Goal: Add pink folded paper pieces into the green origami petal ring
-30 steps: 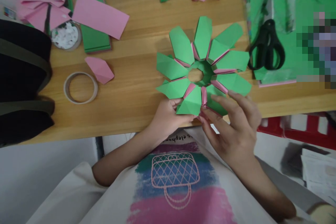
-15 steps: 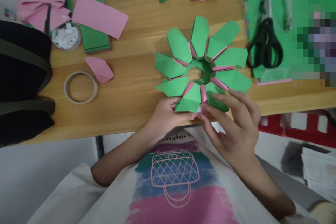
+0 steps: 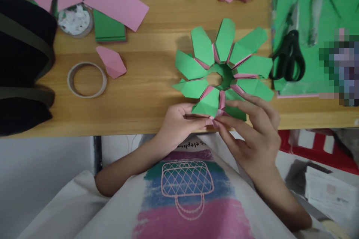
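Green and pink paper, folded into a petalled ring (image 3: 225, 41), lies over the wooden table (image 3: 157, 93) near its front edge, the centre open so that bare wood shows through. The left hand (image 3: 179, 123) is closed on the ring's nearest petals, thumb and fingers drawn narrow about the paper; the right hand (image 3: 256, 136) pinches a small pink fold (image 3: 220, 112) between thumb and index finger, its other fingers spread across the neighbouring green petal. From where I stand I cannot tell whether the near side is lifted off the wood. Several faults seem possible. Too hard a pinch could crease or tear the pink fold; uneven pressure from the spread fingers could bend a petal or loosen its neighbours, since the units appear to hang together around one circle. On the right, a petal tip reaches the handles of the black scissors (image 3: 290, 54) — touching or merely overlapping in view, I cannot say — and a turn of the ring might catch there. A tug toward the body could also bring the near petals past the table's edge, leaving them unsupported.
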Demonstrator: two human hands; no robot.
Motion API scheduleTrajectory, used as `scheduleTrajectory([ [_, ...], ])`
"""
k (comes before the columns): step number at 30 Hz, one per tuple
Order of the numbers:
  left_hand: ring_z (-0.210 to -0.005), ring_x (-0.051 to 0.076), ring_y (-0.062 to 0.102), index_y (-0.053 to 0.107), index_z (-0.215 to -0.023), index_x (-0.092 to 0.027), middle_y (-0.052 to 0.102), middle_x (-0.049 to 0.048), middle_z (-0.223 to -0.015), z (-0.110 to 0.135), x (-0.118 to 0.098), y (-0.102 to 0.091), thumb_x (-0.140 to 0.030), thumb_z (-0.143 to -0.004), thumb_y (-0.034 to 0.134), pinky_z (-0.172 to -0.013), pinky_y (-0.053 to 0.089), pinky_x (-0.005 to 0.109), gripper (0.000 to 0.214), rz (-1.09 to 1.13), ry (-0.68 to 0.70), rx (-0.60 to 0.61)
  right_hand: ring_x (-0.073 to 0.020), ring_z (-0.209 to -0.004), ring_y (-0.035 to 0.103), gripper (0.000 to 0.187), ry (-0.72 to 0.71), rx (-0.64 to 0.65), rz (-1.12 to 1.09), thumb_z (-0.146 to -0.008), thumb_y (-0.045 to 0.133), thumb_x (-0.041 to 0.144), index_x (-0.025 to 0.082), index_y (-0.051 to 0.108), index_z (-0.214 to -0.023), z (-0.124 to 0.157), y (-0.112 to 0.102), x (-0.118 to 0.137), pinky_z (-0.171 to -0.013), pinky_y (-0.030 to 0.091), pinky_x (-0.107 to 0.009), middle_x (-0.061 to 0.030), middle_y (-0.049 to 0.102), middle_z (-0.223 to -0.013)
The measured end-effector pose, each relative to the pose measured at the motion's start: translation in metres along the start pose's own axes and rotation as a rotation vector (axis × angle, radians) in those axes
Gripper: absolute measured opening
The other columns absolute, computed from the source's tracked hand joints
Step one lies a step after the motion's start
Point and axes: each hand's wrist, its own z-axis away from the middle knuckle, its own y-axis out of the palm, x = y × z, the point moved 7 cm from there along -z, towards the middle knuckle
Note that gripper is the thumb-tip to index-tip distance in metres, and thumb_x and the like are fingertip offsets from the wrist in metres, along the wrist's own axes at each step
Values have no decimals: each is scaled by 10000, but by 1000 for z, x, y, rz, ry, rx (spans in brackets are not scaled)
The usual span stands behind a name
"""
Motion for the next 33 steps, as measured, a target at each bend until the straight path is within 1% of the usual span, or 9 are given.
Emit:
scheduleTrajectory([
  [5, -783, 176, 719, 753, -840, -128, 773, 54, -846, 1, -1, 0, -176, -648, 826, -732, 576, 276, 212, -3, 9, -22, -349, -1124, 612, 168, -5, 13, -13, -781, 740, 172, 254, 679, -914, -1, -1, 2, -910, 516, -552, -96, 699, -1061],
  [8, -762, 180, 721, 748, -803, -125, 773, 51, -823, 0, -2, -1, -180, -640, 828, -702, 578, 273, 189, -32, 24, -41, -348, -1121, 613, 160, 9, 10, -14, -780, 738, 161, 239, 681, -908, 0, -1, 3, -912, 515, -550, -103, 705, -1045],
  [12, -802, 179, 730, 751, -776, -133, 779, 48, -839, 1, -5, -1, -148, -682, 778, -760, 582, 274, 100, -100, 76, -46, -366, -1116, 612, 140, -2, -12, -12, -775, 745, 166, 198, 693, -901, 1, -1, 4, -907, 506, -568, -128, 716, -1031],
  [16, -827, 178, 738, 754, -761, -141, 782, 39, -839, 1, -8, -2, -125, -682, 771, -780, 592, 260, 82, -142, 115, -57, -377, -1110, 609, 119, -19, -25, 18, -761, 760, 178, 170, 697, -861, 1, -1, 5, -904, 498, -571, -149, 720, -1027],
  [20, -811, 170, 744, 754, -743, -145, 782, 29, -814, 1, -10, -1, -112, -680, 772, -760, 602, 238, 73, -172, 138, -67, -361, -1140, 596, 100, -15, -2, 53, -779, 743, 195, 186, 693, -866, 2, 0, 5, -933, 481, -553, -133, 712, -1066],
  [23, -807, 168, 746, 755, -740, -149, 782, 23, -806, 2, -12, -1, -111, -683, 773, -762, 605, 235, 71, -176, 156, -66, -339, -1174, 579, 121, -8, 25, 48, -792, 726, 188, 200, 696, -908, 2, 0, 4, -957, 469, -522, -114, 703, -1097],
  [26, -806, 168, 747, 753, -747, -142, 783, 27, -811, 2, -12, -1, -116, -691, 772, -752, 602, 228, 64, -181, 160, -66, -329, -1196, 563, 102, -13, 36, 37, -800, 715, 182, 197, 694, -898, 2, 0, 4, -966, 464, -503, -112, 697, -1103],
  [30, -800, 172, 746, 748, -752, -129, 783, 39, -818, 2, -11, 0, -116, -699, 765, -728, 595, 225, 57, -199, 171, -56, -324, -1172, 574, 62, -4, 42, 42, -807, 711, 193, 193, 680, -860, 1, 1, 3, -951, 475, -505, -104, 700, -1094],
  [33, -807, 180, 746, 745, -761, -128, 783, 43, -825, 2, -11, 0, -121, -703, 765, -741, 596, 241, 62, -195, 165, -50, -312, -1160, 581, 63, 4, 40, 28, -807, 713, 202, 204, 673, -856, 0, 1, 3, -952, 480, -498, -86, 700, -1089],
])
